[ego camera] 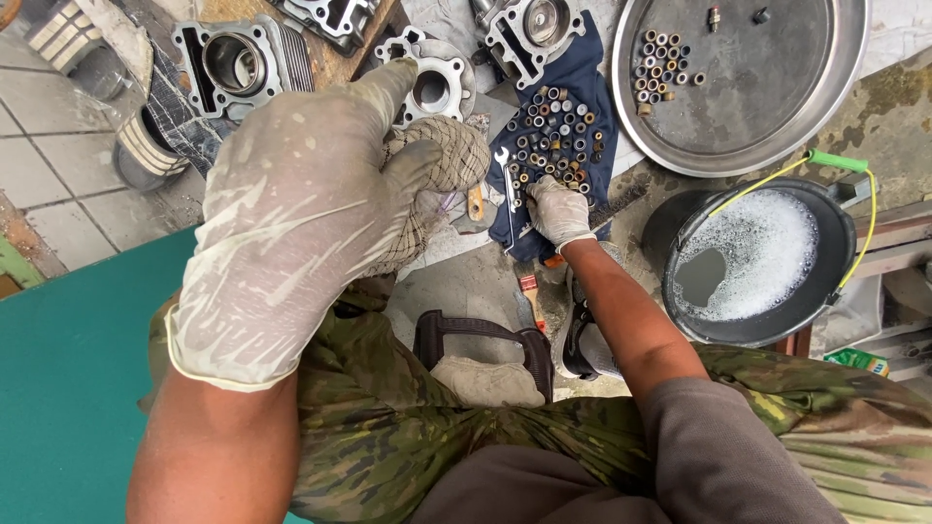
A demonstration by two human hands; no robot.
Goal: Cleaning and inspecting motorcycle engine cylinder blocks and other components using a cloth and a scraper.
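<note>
My left hand [301,209], in a pale glove, is raised close to the camera and grips a bunched piece of beige mesh cloth [442,160]. My right hand [558,209], also gloved, reaches down to a dark blue cloth [582,73] on the ground. Its fingers are closed at the near edge of several small metal rings and bushings [553,136] spread on that cloth. Whether it holds one of them I cannot tell. A small spanner [507,180] lies just left of that hand.
A large round metal tray [748,116] with several more small parts lies at the upper right. A black bucket [752,257] of foamy water stands at the right. Engine cylinder blocks [238,63] and a cylinder [437,82] sit at the top. A brush [529,291] lies by my foot.
</note>
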